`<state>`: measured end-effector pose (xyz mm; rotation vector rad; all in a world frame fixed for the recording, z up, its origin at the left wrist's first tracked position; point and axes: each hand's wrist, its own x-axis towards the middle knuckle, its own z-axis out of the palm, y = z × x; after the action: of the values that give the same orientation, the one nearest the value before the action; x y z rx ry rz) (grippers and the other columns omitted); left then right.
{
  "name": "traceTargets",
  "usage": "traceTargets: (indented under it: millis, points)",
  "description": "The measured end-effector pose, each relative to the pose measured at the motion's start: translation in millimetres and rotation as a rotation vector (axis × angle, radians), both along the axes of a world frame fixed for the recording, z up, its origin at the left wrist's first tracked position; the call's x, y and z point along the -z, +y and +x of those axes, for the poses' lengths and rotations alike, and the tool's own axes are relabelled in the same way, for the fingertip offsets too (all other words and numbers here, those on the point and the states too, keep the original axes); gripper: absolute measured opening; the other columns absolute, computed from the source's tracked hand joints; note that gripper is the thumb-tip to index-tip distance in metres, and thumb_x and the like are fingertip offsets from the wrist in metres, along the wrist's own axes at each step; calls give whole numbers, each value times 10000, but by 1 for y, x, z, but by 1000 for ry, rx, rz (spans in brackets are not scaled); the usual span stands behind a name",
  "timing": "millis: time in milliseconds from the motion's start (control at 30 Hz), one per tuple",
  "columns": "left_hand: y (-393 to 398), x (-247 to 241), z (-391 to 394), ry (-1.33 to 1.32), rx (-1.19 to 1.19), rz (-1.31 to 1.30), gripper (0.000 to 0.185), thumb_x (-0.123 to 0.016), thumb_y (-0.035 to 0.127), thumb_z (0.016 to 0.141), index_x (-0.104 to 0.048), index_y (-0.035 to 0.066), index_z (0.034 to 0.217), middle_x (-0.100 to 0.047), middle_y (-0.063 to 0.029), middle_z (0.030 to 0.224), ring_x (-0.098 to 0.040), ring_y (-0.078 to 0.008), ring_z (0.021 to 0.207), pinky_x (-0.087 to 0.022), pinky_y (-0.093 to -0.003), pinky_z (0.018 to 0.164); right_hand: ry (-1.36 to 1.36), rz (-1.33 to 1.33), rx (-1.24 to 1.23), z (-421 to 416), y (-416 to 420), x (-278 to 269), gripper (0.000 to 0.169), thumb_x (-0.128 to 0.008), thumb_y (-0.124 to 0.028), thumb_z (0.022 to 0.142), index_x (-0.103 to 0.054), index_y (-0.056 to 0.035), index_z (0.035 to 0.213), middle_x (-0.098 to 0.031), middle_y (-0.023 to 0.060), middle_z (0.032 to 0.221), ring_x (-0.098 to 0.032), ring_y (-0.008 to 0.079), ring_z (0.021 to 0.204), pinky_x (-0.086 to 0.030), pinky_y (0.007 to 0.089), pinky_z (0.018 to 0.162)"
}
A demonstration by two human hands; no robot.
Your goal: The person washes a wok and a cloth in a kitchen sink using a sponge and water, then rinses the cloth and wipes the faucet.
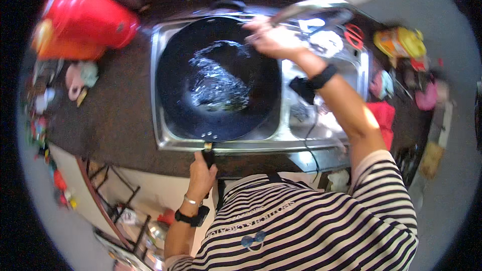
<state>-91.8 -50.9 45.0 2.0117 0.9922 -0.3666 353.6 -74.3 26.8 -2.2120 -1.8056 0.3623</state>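
Note:
A large dark wok [260, 94] lies in the left basin of a double stainless-steel sink [284, 135], with rippling water [220, 86] inside it. Its black handle [208, 157] points towards me over the sink's front edge, and my left hand [202, 175] is closed around it. My right hand [273, 39] is above the wok's upper right rim, at the end of a curved metal faucet [312, 5]; its fingers are blurred, so whether they grip the spout is unclear. A black strap circles each wrist.
Red plastic containers [90, 19] stand at the back left of the dark countertop [116, 94]. The right basin [339, 82] holds several items, partly hidden by my right arm. Red-handled scissors [354, 35] lie behind it. A yellow bottle [401, 43] and a red cloth [382, 120] are at the right.

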Motion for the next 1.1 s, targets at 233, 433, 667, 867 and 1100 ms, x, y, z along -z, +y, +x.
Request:
traceTargets:
  millis: [233, 433, 667, 867, 1100]
  points:
    - [-8, -3, 8, 18, 81, 49, 400, -653, 46, 791, -412, -94, 1079, -621, -319, 747, -626, -504, 736, -507, -534, 637, -226, 99, -93, -8, 15, -9, 372, -554, -97, 850, -576, 4, 1208, -542, 268, 1315, -546, 428, 1201, -464, 476, 1014]
    - [-5, -4, 9, 79, 136, 70, 383, -659, 64, 818, -389, -104, 1031, -616, -327, 737, -614, -523, 712, -503, -555, 644, -450, -79, -430, -54, -16, 18, 581, -544, -403, 932, -559, 53, 1293, -436, 254, 1455, -344, 387, 1396, -231, 520, 1167]
    - [-9, -4, 6, 101, 133, 87, 378, -671, 76, 819, -400, -99, 1015, -626, -314, 738, -630, -497, 702, -513, -546, 640, 148, -659, -247, -189, -44, 45, 965, -403, -698, 922, -299, 77, 1486, -121, 306, 1590, -59, 440, 1492, -94, 531, 1198]
    - [-5, -10, 9, 113, 127, 43, 385, -679, 95, 820, -417, -99, 1024, -636, -299, 756, -643, -476, 716, -525, -533, 660, 361, -813, -302, -193, -24, 45, 992, -302, -742, 930, -235, 53, 1519, -53, 260, 1617, -22, 384, 1511, -78, 524, 1203]
    - [-9, -9, 10, 46, 90, 43, 423, -671, 90, 808, -407, -105, 1074, -624, -318, 757, -619, -500, 714, -504, -538, 637, -65, -733, -277, -158, -80, 28, 979, -256, -721, 944, -358, 117, 1440, -264, 264, 1564, -180, 379, 1484, -132, 509, 1196]
